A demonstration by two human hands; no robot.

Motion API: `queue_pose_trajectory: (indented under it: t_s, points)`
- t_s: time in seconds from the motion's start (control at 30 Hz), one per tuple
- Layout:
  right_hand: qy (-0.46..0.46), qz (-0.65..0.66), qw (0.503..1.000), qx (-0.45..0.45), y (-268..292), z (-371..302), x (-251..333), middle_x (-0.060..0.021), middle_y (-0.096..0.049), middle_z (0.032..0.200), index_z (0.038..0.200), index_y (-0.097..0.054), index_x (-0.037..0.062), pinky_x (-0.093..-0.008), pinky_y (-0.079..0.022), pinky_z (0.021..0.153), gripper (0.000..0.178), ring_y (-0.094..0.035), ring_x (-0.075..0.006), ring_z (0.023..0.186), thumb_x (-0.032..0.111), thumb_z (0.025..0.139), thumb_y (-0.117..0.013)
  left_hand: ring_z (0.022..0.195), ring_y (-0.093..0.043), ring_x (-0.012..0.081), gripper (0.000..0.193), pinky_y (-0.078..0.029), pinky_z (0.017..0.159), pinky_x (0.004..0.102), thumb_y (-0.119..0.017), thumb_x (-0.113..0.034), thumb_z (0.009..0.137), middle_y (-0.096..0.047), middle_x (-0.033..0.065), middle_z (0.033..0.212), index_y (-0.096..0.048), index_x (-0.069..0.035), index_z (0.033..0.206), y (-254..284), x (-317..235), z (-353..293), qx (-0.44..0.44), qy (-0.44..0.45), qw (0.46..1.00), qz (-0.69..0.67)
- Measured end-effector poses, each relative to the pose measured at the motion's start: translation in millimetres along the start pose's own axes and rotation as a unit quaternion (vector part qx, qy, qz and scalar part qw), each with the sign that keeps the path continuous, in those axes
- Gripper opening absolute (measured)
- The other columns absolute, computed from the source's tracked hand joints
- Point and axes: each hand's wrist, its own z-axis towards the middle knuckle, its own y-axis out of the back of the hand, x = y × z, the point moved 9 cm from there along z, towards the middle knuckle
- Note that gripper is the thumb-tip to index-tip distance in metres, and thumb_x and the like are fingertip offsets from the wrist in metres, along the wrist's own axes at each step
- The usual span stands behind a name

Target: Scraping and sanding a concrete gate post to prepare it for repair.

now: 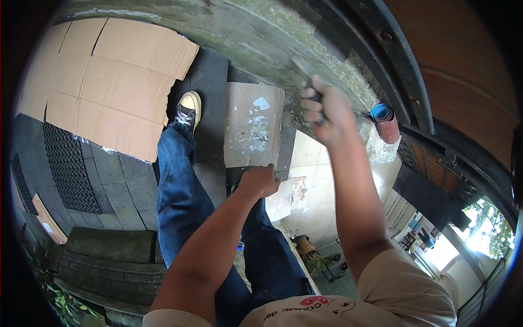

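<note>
Head view: my right hand is closed around a dark-handled tool, raised to the right of the spattered board. The tool sits inside that fist, so it is nearer my right hand than my left. Its handle seems to run away from my body, roughly along the board's long sides, and a blurred streak at its far end leans toward the mossy wall beyond the board; I cannot make out the tip's shape or whether it touches anything. My right forearm reaches up almost straight, the wrist blurred, thumb side uppermost.

My left hand is low, just at the board's near edge, with the fingers partly curled and the forearm slanting across my legs. I cannot tell whether it grips anything or touches the board. My sneaker stands left of the board.
</note>
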Motion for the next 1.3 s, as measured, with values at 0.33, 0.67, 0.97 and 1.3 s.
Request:
queue_pose_trajectory:
  t_s: [0.33, 0.67, 0.97, 1.3]
  points:
    - [0.045, 0.037, 0.998, 0.000, -29, -46, 3, 0.0003, -0.047, 0.072, 0.099, -0.046, 0.0030, -0.0187, -0.025, 0.031, 0.021, -0.036, -0.0040, 0.045, 0.024, 0.102, -0.044, 0.104, -0.062, 0.0377, 0.051, -0.048, 0.089, 0.0453, -0.054, -0.042, 0.090, -0.064, 0.0233, 0.112, -0.054, -0.001, 0.120, -1, 17, -6, -0.019, 0.004, 1.000, -0.005]
    - [0.031, 0.044, 0.997, 0.048, -47, -42, 4, -0.0038, -0.050, 0.075, 0.099, -0.047, 0.0021, -0.0224, -0.030, 0.039, 0.022, -0.042, -0.0084, 0.051, 0.024, 0.101, -0.045, 0.105, -0.062, 0.0372, 0.051, -0.048, 0.089, 0.0458, -0.053, -0.042, 0.090, -0.063, 0.0238, 0.112, -0.054, -0.001, 0.119, -8, 18, -3, -0.003, 0.013, 1.000, -0.004]
    - [0.016, -0.001, 1.000, -0.015, -31, 15, -12, -0.0024, -0.049, 0.073, 0.094, -0.046, 0.0025, -0.0207, -0.030, 0.037, 0.022, -0.041, -0.0074, 0.050, 0.023, 0.102, -0.043, 0.105, -0.062, 0.0374, 0.052, -0.048, 0.090, 0.0457, -0.052, -0.043, 0.091, -0.064, 0.0234, 0.112, -0.053, 0.000, 0.120, -6, 7, 3, 0.018, 0.008, 1.000, 0.014]
    - [0.039, -0.018, 0.999, 0.015, -59, -37, -2, -0.0048, -0.052, 0.074, 0.097, -0.048, 0.0021, -0.0265, -0.037, 0.038, 0.023, -0.045, -0.0115, 0.049, 0.024, 0.101, -0.046, 0.104, -0.062, 0.0369, 0.053, -0.049, 0.088, 0.0457, -0.050, -0.043, 0.091, -0.065, 0.0217, 0.111, -0.053, 0.000, 0.121, -4, 17, 2, 0.004, 0.014, 1.000, 0.018]
